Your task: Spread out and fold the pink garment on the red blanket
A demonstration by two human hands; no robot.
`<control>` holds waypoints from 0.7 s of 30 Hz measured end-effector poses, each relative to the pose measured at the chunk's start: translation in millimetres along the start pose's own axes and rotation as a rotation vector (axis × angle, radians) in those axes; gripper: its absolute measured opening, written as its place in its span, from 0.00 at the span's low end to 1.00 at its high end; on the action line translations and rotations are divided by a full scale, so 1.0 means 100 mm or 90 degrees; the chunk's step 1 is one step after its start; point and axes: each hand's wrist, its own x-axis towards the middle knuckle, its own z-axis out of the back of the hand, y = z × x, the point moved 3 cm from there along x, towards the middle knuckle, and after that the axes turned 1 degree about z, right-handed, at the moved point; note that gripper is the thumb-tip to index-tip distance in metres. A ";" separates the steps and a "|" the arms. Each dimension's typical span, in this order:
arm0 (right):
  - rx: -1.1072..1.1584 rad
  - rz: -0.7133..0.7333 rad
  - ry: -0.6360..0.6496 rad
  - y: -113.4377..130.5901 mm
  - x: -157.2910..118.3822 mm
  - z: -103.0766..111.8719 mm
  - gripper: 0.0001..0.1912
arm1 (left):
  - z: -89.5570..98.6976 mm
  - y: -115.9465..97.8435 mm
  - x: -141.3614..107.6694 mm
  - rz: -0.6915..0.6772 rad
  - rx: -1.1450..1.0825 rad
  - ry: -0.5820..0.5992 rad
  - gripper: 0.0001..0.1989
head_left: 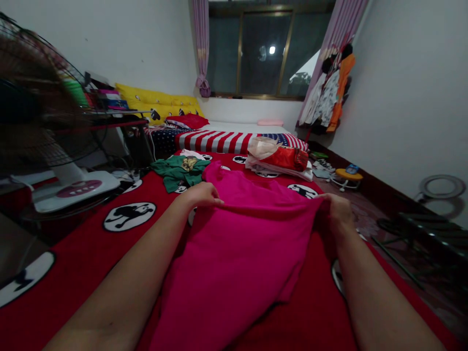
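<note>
A bright pink garment, perhaps a shirt, lies spread over a red blanket with white oval patches. My left hand pinches its cloth at the upper left, fingers closed. At the upper right, my right hand grips the edge of the same garment. Between the two hands the fabric is pulled into a straight fold, with part of it lying beyond the fold. Its lower end runs out of view at the bottom.
A crumpled green garment lies beyond my left hand. Folded clothes are stacked beyond the pink cloth. A fan stands at the left, a dark rack and a yellow stool at the right.
</note>
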 end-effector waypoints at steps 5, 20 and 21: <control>0.074 -0.077 -0.046 -0.01 -0.03 -0.16 0.27 | -0.05 0.16 0.07 0.146 0.037 -0.201 0.24; -0.230 0.005 0.205 -0.03 0.23 -0.30 0.11 | -0.30 0.17 0.11 0.146 0.073 -0.176 0.22; -0.219 -0.011 0.230 -0.08 0.27 -0.24 0.12 | -0.28 0.21 0.12 0.125 0.069 -0.166 0.22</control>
